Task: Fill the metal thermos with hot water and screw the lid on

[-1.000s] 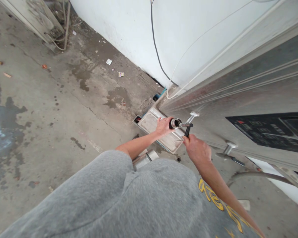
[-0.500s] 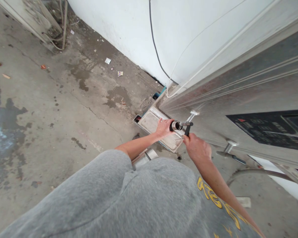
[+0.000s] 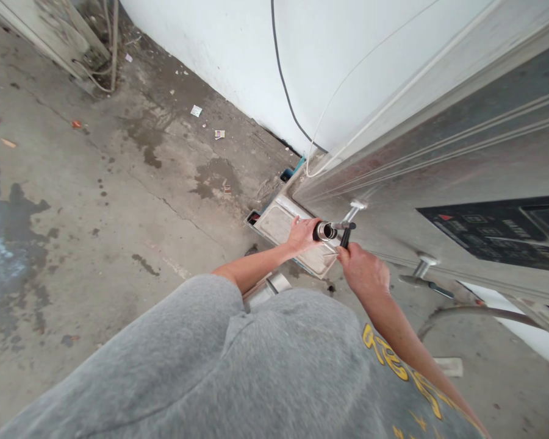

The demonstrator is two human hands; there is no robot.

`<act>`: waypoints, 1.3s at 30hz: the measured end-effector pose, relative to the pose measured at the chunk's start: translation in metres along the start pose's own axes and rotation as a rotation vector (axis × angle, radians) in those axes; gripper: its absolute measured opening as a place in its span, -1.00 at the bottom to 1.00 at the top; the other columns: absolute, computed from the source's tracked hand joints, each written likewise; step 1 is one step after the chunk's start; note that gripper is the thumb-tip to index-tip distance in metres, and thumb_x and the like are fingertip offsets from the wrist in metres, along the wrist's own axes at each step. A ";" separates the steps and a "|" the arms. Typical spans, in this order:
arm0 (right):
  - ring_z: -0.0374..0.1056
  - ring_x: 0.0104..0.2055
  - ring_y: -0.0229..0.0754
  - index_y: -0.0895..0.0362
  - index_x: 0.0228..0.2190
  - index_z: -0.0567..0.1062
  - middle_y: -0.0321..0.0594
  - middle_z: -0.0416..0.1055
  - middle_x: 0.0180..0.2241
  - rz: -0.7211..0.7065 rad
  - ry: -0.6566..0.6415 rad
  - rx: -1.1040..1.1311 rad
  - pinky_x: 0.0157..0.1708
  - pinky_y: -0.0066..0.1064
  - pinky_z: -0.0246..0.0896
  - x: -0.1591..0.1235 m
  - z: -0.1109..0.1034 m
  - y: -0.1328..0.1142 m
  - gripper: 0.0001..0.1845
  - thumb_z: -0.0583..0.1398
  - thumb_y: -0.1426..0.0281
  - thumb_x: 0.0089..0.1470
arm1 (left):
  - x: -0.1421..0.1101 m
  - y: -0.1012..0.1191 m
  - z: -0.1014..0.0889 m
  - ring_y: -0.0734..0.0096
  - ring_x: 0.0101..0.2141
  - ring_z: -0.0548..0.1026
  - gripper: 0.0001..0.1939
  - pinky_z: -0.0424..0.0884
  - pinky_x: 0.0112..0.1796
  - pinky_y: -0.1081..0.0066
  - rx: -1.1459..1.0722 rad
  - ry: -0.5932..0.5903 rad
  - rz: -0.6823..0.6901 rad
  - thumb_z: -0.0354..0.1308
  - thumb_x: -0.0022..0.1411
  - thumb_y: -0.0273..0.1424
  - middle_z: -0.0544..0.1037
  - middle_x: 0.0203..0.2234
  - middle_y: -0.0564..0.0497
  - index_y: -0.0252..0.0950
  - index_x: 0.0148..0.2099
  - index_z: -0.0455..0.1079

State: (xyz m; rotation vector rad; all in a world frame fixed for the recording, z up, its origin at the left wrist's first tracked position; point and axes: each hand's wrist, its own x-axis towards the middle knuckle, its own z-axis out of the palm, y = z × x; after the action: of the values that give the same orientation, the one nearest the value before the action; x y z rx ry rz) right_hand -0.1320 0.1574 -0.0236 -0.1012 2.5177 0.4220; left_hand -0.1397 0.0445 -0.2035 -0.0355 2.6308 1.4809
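My left hand (image 3: 302, 235) is wrapped round a dark flask (image 3: 318, 231) with a shiny metal neck. The flask's open mouth is right by the spout of a metal tap (image 3: 354, 208) on the steel water dispenser (image 3: 393, 189). My right hand (image 3: 365, 270) is closed on the lower end of the tap's black handle (image 3: 346, 236). Below both hands lies a steel drip tray (image 3: 277, 224). Whether water is running into the flask I cannot tell.
A second tap (image 3: 423, 268) with a black handle juts out to the right, near a hose (image 3: 485, 312). The dispenser has a dark control panel (image 3: 498, 235). A white wall (image 3: 210, 49) rises ahead. Litter and wet patches mark the concrete floor (image 3: 132, 244).
The view has shifted very slightly. Both hands, the flask and the tap handle keep nearly the same positions.
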 end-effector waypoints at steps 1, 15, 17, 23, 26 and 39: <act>0.51 -0.10 0.04 0.21 -0.01 0.49 0.14 0.54 -0.19 -0.001 0.002 -0.002 -0.16 -0.27 0.34 0.000 0.000 0.000 -0.47 -0.08 0.11 0.41 | 0.000 0.000 0.000 0.01 0.10 0.50 -0.33 -0.02 0.33 -0.12 0.000 0.001 -0.001 0.47 0.01 -0.23 0.60 0.06 -0.11 -0.17 0.17 0.37; 0.50 -0.08 0.12 0.19 -0.02 0.52 0.18 0.54 -0.17 -0.014 0.007 0.018 -0.12 -0.19 0.32 -0.002 -0.005 0.001 -0.42 -0.11 0.07 0.39 | 0.005 -0.003 -0.001 0.03 0.13 0.48 -0.31 -0.01 0.32 -0.09 0.018 0.001 -0.004 0.46 0.02 -0.22 0.59 0.08 -0.10 -0.16 0.18 0.35; 0.50 -0.10 0.10 0.19 -0.02 0.53 0.17 0.54 -0.20 -0.013 0.017 0.015 -0.13 -0.21 0.31 -0.001 -0.004 0.001 -0.39 -0.11 0.03 0.39 | 0.005 -0.003 -0.001 0.04 0.12 0.49 -0.31 -0.02 0.32 -0.09 0.019 0.004 -0.006 0.47 0.02 -0.20 0.59 0.08 -0.10 -0.15 0.18 0.35; 0.50 -0.13 0.06 0.19 -0.03 0.53 0.16 0.54 -0.21 -0.005 0.035 0.015 -0.17 -0.25 0.31 0.001 -0.002 0.000 -0.38 -0.10 0.02 0.39 | 0.004 -0.005 -0.001 0.06 0.12 0.49 -0.31 -0.03 0.33 -0.07 0.014 0.012 -0.007 0.45 0.03 -0.17 0.59 0.09 -0.08 -0.14 0.19 0.34; 0.51 -0.16 0.04 0.20 -0.04 0.54 0.16 0.54 -0.23 -0.011 0.048 0.016 -0.20 -0.27 0.30 0.002 -0.001 0.001 -0.41 -0.08 0.05 0.39 | 0.004 -0.003 -0.001 0.06 0.13 0.49 -0.31 -0.02 0.33 -0.08 0.011 0.015 -0.011 0.45 0.03 -0.19 0.60 0.08 -0.08 -0.15 0.19 0.34; 0.51 -0.15 0.07 0.20 -0.06 0.53 0.14 0.54 -0.21 -0.014 0.055 0.022 -0.22 -0.27 0.28 0.001 0.001 0.001 -0.48 -0.05 0.10 0.39 | 0.010 0.001 -0.003 0.05 0.10 0.51 -0.34 0.01 0.32 -0.10 0.004 0.035 -0.010 0.44 0.02 -0.23 0.61 0.05 -0.08 -0.16 0.16 0.36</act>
State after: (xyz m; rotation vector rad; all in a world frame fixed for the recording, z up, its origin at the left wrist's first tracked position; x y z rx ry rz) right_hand -0.1324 0.1583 -0.0246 -0.1232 2.5730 0.3907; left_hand -0.1502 0.0433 -0.2023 -0.0749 2.6569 1.4861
